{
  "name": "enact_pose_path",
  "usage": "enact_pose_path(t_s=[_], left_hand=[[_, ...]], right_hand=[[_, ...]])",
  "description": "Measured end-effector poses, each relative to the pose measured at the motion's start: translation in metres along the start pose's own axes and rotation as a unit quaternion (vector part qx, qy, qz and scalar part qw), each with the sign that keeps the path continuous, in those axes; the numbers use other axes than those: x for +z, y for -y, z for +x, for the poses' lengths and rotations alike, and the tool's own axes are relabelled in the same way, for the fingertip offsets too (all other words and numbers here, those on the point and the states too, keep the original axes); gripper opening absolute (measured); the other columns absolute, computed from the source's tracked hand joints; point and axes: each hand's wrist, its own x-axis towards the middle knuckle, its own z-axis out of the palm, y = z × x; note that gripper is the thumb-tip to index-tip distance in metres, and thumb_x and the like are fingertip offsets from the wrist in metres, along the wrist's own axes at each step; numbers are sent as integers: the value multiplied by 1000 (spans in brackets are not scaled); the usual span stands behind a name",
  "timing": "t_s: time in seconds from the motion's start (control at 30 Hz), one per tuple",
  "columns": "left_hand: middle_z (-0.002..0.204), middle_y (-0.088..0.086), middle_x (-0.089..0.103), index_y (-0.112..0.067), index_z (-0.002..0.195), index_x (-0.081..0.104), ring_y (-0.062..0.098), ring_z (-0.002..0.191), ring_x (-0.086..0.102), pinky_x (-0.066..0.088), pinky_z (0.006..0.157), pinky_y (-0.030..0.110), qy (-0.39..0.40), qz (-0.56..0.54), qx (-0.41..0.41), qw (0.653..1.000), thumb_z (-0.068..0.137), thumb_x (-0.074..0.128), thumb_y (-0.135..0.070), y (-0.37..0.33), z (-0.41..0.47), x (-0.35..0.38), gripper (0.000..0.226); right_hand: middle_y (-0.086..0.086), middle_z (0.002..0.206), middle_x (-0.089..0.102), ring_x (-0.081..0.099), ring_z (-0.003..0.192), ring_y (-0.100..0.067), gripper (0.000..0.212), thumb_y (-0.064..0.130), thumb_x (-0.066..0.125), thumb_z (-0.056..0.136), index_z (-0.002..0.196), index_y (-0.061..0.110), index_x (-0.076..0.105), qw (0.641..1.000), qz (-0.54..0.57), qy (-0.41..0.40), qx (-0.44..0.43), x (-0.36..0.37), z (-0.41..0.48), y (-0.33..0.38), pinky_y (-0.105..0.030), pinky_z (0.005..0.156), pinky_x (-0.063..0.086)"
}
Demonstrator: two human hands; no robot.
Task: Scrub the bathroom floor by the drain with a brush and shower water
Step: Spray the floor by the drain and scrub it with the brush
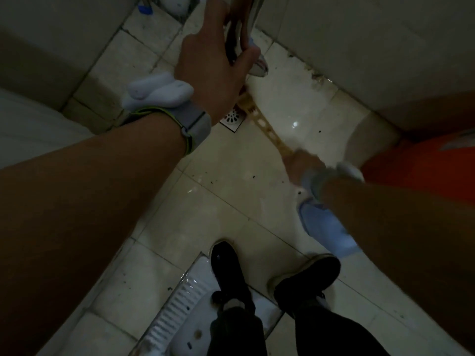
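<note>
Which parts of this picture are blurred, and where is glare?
Head view: dim overall; the right hand on the tan perforated brush handle is motion-blurred; the left hand holding the chrome shower head looks sharper; a small glare spot lies on the wet pale floor tile.

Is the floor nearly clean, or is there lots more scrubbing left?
Maybe halfway. The pale floor tiles by the square metal drain already shine wet. The left hand grips the chrome shower head, and the right hand grips the tan holed brush handle reaching to the drain. Dark specks and brown grime along the wall remain.
</note>
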Motion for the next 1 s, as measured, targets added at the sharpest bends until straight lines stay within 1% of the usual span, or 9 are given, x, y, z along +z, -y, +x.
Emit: enact_pose_path(t_s=[0.1,0.17,0.3,0.43,0.53,0.73,0.87,0.93,1.0], left_hand=[[118,2,66,-12,133,44,24,85,66,53,74,31,-4,5,7,1000,89,59,-43,-2,-1,2,56],[113,3,67,-10,131,44,23,81,65,51,70,30,-3,7,10,1000,89,58,-43,-3,1,2,55],[99,11,68,-6,128,46,29,81,64,52,68,37,3,-11,-7,1000,90,58,-44,-1,3,2,55],[100,12,68,-7,130,44,32,85,65,55,70,40,8,-9,-15,1000,89,58,-45,2,6,2,57],[101,14,68,-7,131,44,33,85,64,50,69,29,11,-4,-7,1000,90,59,-43,2,7,4,57],[109,7,68,-10,129,45,29,89,64,40,67,20,3,2,17,1000,89,58,-46,1,4,11,54],[112,3,68,-12,133,44,24,87,65,33,59,0,9,0,30,1000,90,58,-44,-4,5,14,56],[105,8,68,-9,132,44,28,85,64,38,60,7,11,-4,25,1000,90,58,-43,-5,6,14,56],[98,10,68,-9,133,43,31,85,64,50,69,27,16,-14,12,1000,89,58,-45,-7,6,13,58]], right_hand=[[-21,127,53,53,117,-39,35,15,40,101,132,3,50,998,49,-15,-19,-33,30,38,-43,91,44],[-19,117,55,57,107,-37,34,16,39,101,130,2,51,999,42,-14,-8,-36,35,34,-41,84,45],[-14,117,59,60,108,-33,44,41,28,102,125,13,53,1000,-5,-10,29,6,4,-21,-34,80,43],[-18,124,56,58,110,-37,38,30,30,105,129,7,49,994,19,17,109,55,-49,-76,-39,86,47],[-21,123,60,57,111,-41,44,40,31,103,123,8,53,989,36,26,139,59,-50,-83,-41,89,45],[-17,128,55,55,119,-36,39,31,32,105,127,6,52,996,66,-29,52,-3,3,-5,-36,95,44],[-16,129,54,56,118,-33,37,22,32,104,132,5,50,997,66,-22,37,-20,25,25,-35,89,46],[-16,130,55,56,119,-33,39,30,31,105,129,5,50,997,59,-19,41,-3,11,9,-34,93,46],[-18,130,54,55,118,-35,38,30,30,105,128,5,47,998,52,11,39,31,-18,-18,-37,95,45]])
